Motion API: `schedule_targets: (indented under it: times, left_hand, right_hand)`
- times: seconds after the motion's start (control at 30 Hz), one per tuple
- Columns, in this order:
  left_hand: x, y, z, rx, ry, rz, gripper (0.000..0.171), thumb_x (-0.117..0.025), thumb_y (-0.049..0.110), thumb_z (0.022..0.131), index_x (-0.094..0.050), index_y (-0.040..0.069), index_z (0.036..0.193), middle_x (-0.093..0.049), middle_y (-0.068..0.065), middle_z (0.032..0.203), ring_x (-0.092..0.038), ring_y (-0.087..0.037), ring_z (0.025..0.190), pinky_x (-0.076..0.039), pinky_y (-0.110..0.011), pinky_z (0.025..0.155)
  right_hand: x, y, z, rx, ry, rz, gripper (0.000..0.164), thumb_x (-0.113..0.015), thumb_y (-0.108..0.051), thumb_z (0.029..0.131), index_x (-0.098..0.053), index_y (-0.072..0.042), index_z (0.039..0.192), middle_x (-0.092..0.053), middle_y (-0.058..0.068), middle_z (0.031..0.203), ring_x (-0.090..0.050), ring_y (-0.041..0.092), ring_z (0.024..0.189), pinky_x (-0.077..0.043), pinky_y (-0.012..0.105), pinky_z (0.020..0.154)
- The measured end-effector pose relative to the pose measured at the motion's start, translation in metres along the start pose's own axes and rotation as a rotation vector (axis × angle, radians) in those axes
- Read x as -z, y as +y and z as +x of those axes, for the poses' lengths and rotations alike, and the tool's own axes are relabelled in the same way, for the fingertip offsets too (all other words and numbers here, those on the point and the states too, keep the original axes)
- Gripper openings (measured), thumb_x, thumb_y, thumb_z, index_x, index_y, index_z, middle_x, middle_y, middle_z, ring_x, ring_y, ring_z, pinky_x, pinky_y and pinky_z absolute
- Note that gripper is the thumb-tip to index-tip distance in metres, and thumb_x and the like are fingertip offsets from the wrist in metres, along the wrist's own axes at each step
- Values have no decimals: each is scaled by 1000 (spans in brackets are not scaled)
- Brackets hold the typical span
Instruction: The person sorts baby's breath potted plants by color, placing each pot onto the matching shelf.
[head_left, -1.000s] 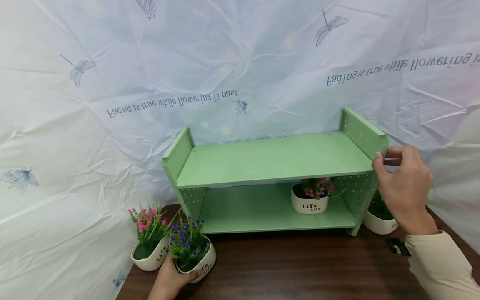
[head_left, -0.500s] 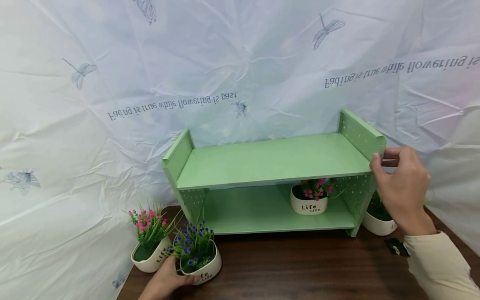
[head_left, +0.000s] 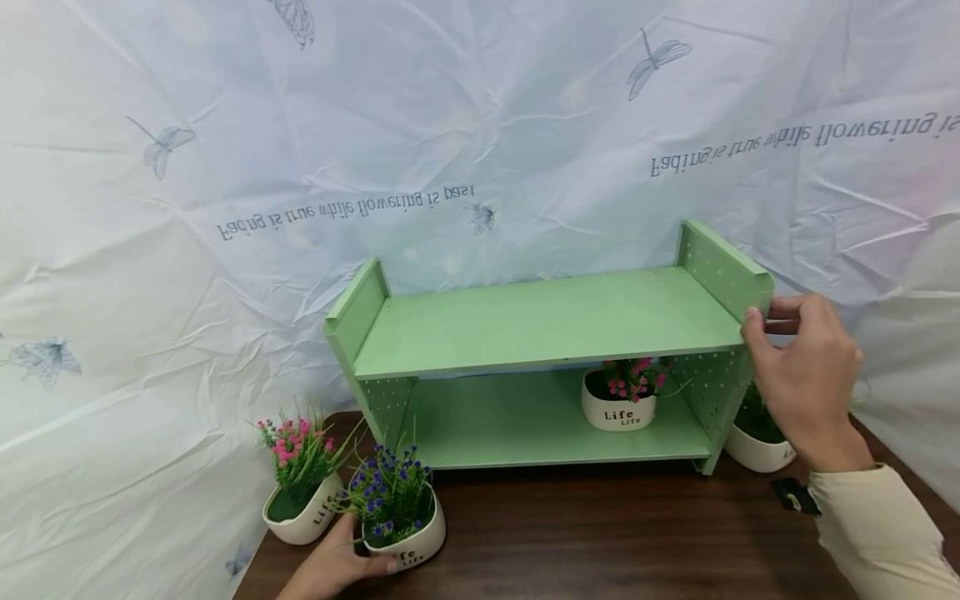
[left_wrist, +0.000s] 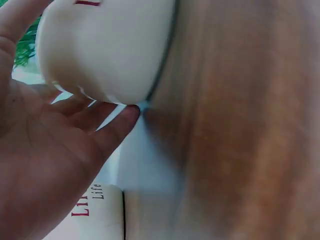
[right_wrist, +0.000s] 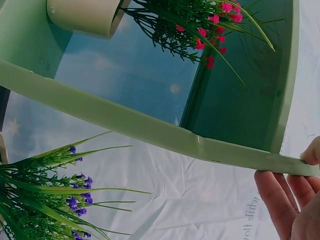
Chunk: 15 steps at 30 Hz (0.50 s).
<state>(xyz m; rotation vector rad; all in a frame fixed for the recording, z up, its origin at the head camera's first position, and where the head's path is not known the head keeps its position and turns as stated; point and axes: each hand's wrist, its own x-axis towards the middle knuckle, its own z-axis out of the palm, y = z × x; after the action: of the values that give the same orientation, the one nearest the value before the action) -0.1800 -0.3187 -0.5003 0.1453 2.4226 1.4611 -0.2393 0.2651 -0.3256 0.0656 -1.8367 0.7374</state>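
Observation:
At the lower left of the head view, my left hand (head_left: 335, 560) holds the left end of a white flowerpot (head_left: 422, 540) with purple flowers, thumb in front. In the left wrist view, the fingertips touch the side of this pot (left_wrist: 107, 50), which stands on the table. My right hand (head_left: 812, 379) pinches the front edge of the right side panel of a green two-tier shelf (head_left: 547, 321). The right wrist view has the thumb and fingers on either side of the panel (right_wrist: 240, 159). A pot with pink flowers (head_left: 618, 412) stands on the lower tier, towards the right.
Left of the purple-flowered pot stands another white pot with pink flowers (head_left: 300, 515). A further white pot (head_left: 759, 446) is beside the shelf's right end, partly behind my right hand. The shelf stands on a dark wooden table (head_left: 585, 533) before a printed fabric backdrop (head_left: 525, 150).
The purple-flowered pot has shifted slightly to the right with my left hand, mostly in the first half second. My right hand keeps its grip on the shelf panel.

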Motion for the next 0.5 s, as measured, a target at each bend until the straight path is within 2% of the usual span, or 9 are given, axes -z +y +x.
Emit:
schedule_targets:
  times: [0.13,0.23,0.33,0.5]
  left_hand:
    - [-2,-4,4,-6,-5,9,105,-88,27,88,-22,-4,164,-40,-29,161,-47,-43,144,-45,-52,111]
    - [-4,-4,6,-36,-14,27,103,-90,26,87,-28,-3,163,-46,-26,158,-51,-40,141,-49,-35,104]
    - [-7,-1,5,-64,-5,57,99,-93,27,83,-37,-2,160,-53,-21,154,-56,-37,137,-50,-26,98]
    - [-13,2,5,-72,56,120,90,-96,29,78,-53,1,151,-65,-13,141,-64,-30,125,-53,-29,94]
  right_hand:
    - [0,1,0,2,2,5,26,-69,-6,96,-63,15,110,-67,34,100,-35,-31,88,-37,58,73]
    - [0,0,-1,2,-1,5,27,-69,-7,96,-63,16,110,-67,34,100,-34,-30,89,-37,58,73]
    - [0,0,-1,6,-1,-1,27,-68,-7,96,-63,16,111,-67,35,100,-34,-28,90,-37,57,72]
    - [1,0,-1,7,-1,-3,28,-68,-7,97,-63,16,111,-66,35,101,-34,-27,91,-37,58,73]
